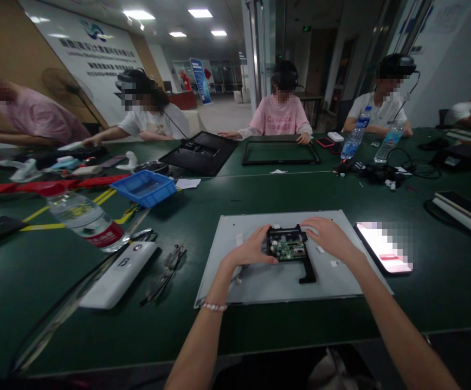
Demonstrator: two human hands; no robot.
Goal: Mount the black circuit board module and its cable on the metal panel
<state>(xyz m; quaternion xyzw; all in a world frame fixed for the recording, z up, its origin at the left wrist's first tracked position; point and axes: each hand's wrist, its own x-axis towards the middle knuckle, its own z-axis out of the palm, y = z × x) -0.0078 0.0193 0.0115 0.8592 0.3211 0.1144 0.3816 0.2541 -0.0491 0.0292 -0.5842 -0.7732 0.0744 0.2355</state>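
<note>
Both hands, left hand [252, 250] and right hand [328, 236], grip the circuit board [287, 245] on the grey panel [278, 281]; it should be kept level with even pressure.

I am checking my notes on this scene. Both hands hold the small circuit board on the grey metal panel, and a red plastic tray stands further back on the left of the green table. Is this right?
Not quite: the head view shows the plastic tray is blue, not red. The rest holds: the left hand and right hand hold the small circuit board on the grey metal panel, on the green table.
</note>
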